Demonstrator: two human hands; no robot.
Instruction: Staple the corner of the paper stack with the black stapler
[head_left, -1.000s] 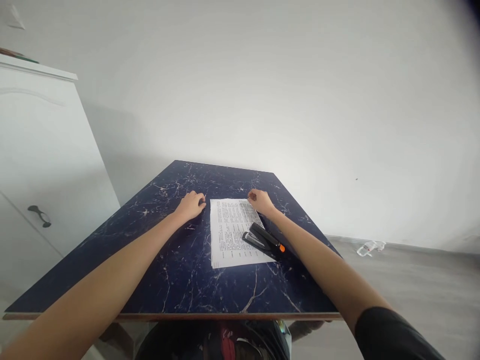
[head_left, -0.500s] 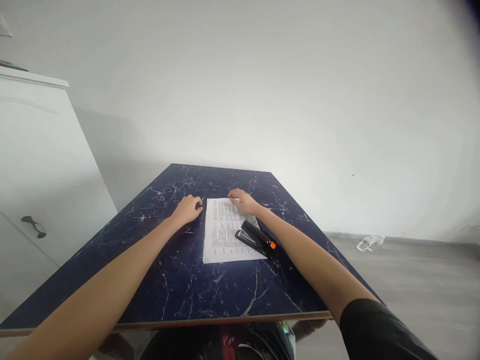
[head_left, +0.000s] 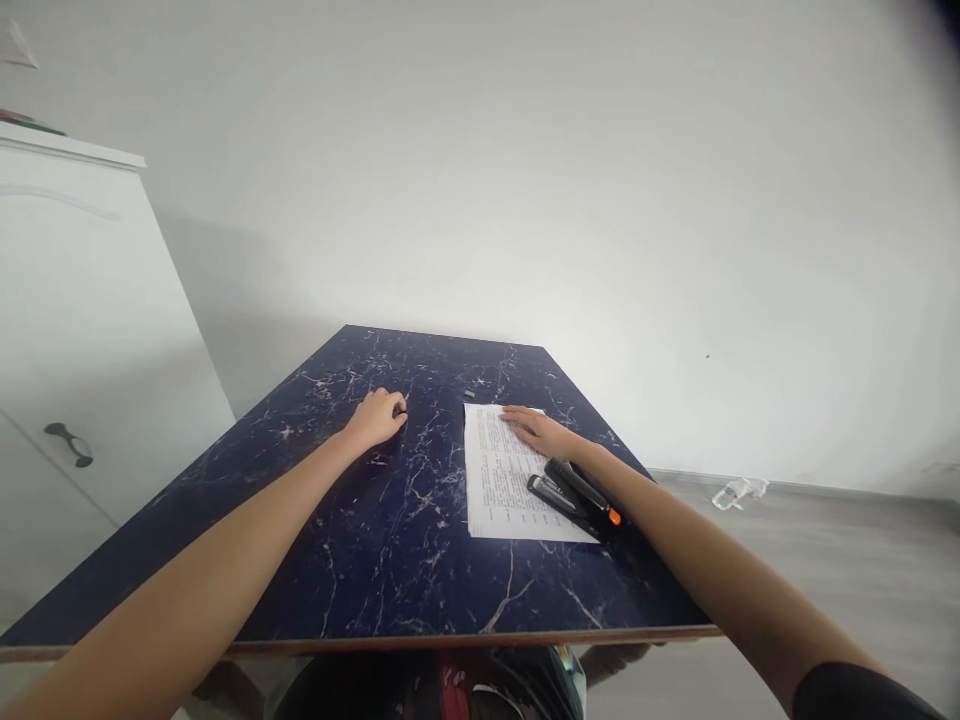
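Observation:
My right hand (head_left: 536, 428) lies flat on the upper part of a stack of printed paper sheets (head_left: 499, 490), its fingers stretched out and pointing left. A black stapler (head_left: 574, 497) with an orange end rests slantwise on the lower right of the sheets, close to my right wrist. To the left, apart from the paper, my left hand (head_left: 379, 415) rests on the table with its fingers curled and thumb near the index finger. Whatever it may hold is too small or hidden to make out. Just beyond the paper's top edge sits a tiny greenish piece (head_left: 469, 394).
The dark blue marbled table (head_left: 420, 590) stands near a white wall (head_left: 480, 180). At left is a white cabinet (head_left: 90, 300) with a dark handle (head_left: 69, 444). On the floor at right lies a crumpled clear plastic piece (head_left: 739, 492).
The paper, with the stapler on it, has slid right and slightly towards me under my right hand. The tiny greenish piece now shows behind it. My left hand has stayed almost still.

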